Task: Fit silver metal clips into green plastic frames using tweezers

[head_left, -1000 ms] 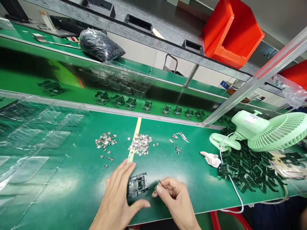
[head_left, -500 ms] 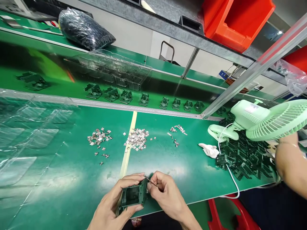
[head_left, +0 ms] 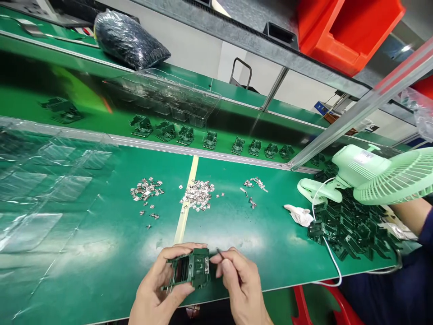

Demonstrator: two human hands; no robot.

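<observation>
My left hand (head_left: 158, 289) grips a dark green plastic housing (head_left: 191, 269), lifted just above the near edge of the green mat (head_left: 101, 253). My right hand (head_left: 238, 280) is closed in a pinch on a thin metal tool (head_left: 220, 254), whose tip meets the housing's right side. Three small heaps of shiny metal clips lie farther back: a left heap (head_left: 146, 190), a middle heap (head_left: 198, 199) and a small right heap (head_left: 253, 186).
Clear plastic trays (head_left: 43, 180) cover the left. A pile of dark housings (head_left: 352, 230), a mint fan (head_left: 375, 176) with white cable, and a white rag (head_left: 299, 214) sit at right. Housings (head_left: 209, 140) line the conveyor behind. Another person's arm (head_left: 411, 212) reaches in at right.
My left hand picked the housing up off the mat and turned it. My right hand brought the tool against it. A co-worker's arm appeared at the right.
</observation>
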